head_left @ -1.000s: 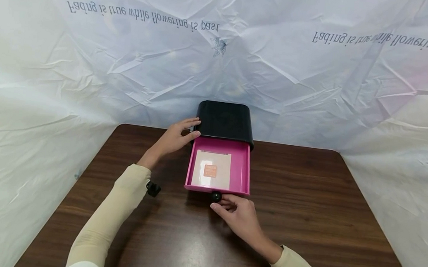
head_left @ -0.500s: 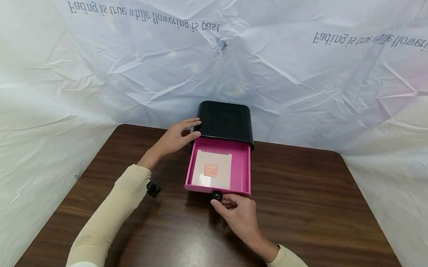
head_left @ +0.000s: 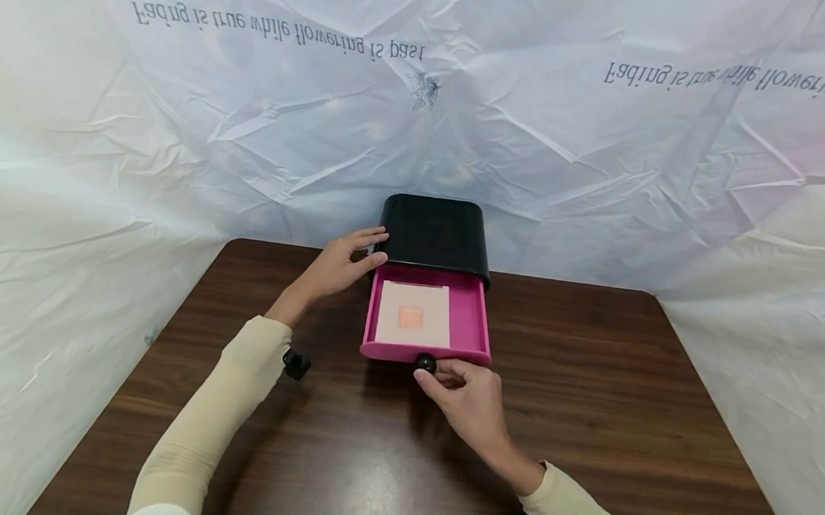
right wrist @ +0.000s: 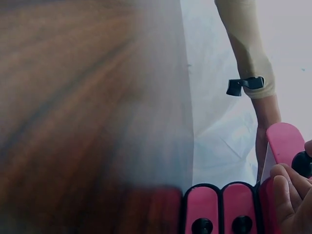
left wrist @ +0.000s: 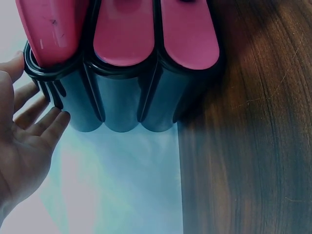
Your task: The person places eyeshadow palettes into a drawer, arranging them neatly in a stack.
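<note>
A black drawer cabinet (head_left: 434,231) with pink drawers stands at the table's back edge. Its top drawer (head_left: 471,325) is pulled well out. Inside that drawer, toward the left, lies a flat pale square case (head_left: 394,320) with a small orange square on it. My right hand (head_left: 473,401) pinches the round black knob (head_left: 424,362) on the drawer front between thumb and fingers. My left hand (head_left: 340,262) rests on the cabinet's upper left side, fingers extended; in the left wrist view, its fingertips touch the black shell.
Two lower pink drawers, a middle one (left wrist: 124,34) and a bottom one (left wrist: 191,36), sit closed in the cabinet. Dark wood table (head_left: 589,397) surrounds it. A wrinkled white printed sheet (head_left: 536,138) hangs right behind the cabinet and along both sides.
The top drawer has slid a little way back into the cabinet, carrying the pale case with it. My right hand has moved forward with the knob; my left hand has stayed put.
</note>
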Demonstrator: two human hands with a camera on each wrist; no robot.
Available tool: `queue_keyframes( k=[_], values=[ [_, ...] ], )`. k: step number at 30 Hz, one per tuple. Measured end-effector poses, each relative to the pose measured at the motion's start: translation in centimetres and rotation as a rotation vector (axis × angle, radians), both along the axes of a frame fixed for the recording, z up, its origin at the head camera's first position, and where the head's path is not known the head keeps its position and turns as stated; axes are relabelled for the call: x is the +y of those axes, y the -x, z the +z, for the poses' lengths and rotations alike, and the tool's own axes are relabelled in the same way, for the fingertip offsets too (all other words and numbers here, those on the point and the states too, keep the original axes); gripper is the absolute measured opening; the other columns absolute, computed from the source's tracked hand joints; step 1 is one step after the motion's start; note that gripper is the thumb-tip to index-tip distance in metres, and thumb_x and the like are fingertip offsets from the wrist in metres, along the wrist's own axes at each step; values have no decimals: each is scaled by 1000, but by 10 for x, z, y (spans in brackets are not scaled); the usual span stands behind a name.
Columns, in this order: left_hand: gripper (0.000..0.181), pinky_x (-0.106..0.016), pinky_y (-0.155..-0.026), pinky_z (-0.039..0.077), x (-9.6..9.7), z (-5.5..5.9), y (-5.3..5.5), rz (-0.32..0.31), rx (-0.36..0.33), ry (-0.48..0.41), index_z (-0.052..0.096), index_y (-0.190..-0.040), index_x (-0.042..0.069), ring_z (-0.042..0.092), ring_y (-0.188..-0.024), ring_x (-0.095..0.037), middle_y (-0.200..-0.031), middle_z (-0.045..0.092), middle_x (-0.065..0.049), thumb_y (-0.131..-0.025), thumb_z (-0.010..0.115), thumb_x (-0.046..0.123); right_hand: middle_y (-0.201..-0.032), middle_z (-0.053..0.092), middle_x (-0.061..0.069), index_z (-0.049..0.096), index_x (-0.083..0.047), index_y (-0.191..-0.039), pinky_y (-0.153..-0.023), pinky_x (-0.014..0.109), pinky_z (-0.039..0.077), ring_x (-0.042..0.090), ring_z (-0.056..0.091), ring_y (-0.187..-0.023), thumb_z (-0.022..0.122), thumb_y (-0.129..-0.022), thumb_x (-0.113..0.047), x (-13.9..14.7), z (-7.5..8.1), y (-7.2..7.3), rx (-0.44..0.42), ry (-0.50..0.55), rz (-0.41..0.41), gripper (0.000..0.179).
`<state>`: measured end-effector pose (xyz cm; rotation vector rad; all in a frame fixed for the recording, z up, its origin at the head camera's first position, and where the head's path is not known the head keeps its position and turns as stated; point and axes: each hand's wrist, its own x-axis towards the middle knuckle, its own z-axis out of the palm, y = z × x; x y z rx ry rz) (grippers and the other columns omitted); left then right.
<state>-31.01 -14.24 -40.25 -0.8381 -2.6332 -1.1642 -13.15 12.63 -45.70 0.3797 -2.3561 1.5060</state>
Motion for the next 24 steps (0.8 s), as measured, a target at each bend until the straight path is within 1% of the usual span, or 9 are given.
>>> queue_keyframes(
  k=[6,10,20,24],
  values=[
    [59,-52,-115,40,-1,0,0,-4,-4,-4,52,-152,16,44,-144,-26,-161,42,1,-103,57,48,-79,75,-11,81,-17,-91,-61,25,58,3,71,-72,84,-86,-38,-2,7,11,0,-19,-14,22],
    [58,-52,-114,40,-1,0,0,-13,-5,-10,51,-152,16,43,-145,-26,-161,42,1,-104,58,47,-79,75,-10,81,-17,-91,-62,25,57,3,70,-72,83,-86,-42,-4,11,22,-5,-27,-35,25],
    [55,-52,-114,40,0,1,0,-23,-10,-18,51,-152,17,44,-144,-25,-161,41,2,-104,57,44,-82,77,-6,82,-15,-94,-64,27,57,3,72,-76,79,-88,-48,-9,11,53,24,-40,-87,34],
    [55,-51,-113,41,-1,0,0,-25,-10,-15,51,-153,17,45,-144,-25,-161,41,2,-105,57,43,-83,78,-6,82,-15,-97,-61,27,56,4,72,-76,77,-89,-50,-9,10,66,24,-35,-90,36]
  ],
)
